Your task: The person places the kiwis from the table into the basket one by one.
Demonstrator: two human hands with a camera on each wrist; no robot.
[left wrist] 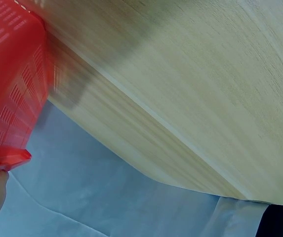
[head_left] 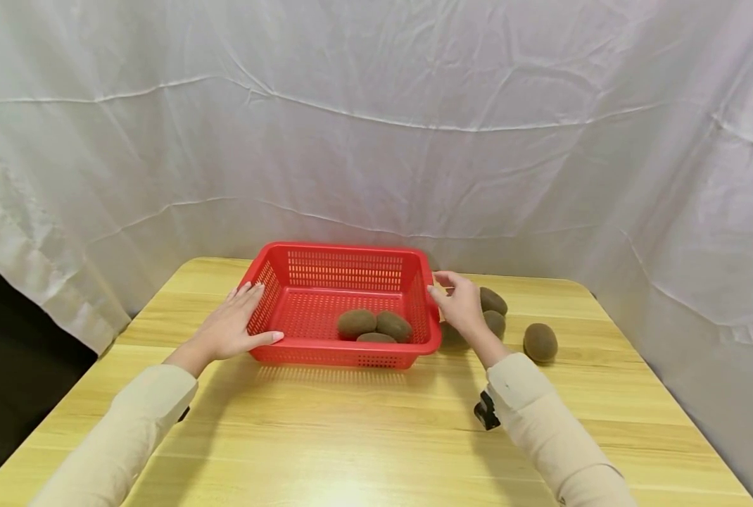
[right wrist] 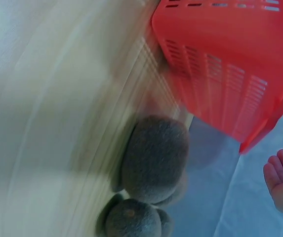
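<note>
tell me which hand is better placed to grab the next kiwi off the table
Right, likely. The right hand sits at the basket's right rim, directly beside the loose kiwis on the table. The left hand rests flat against the far side.

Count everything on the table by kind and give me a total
Kiwis in the basket: 3
Kiwis on the table: 3
Red basket: 1
Total: 7
</note>
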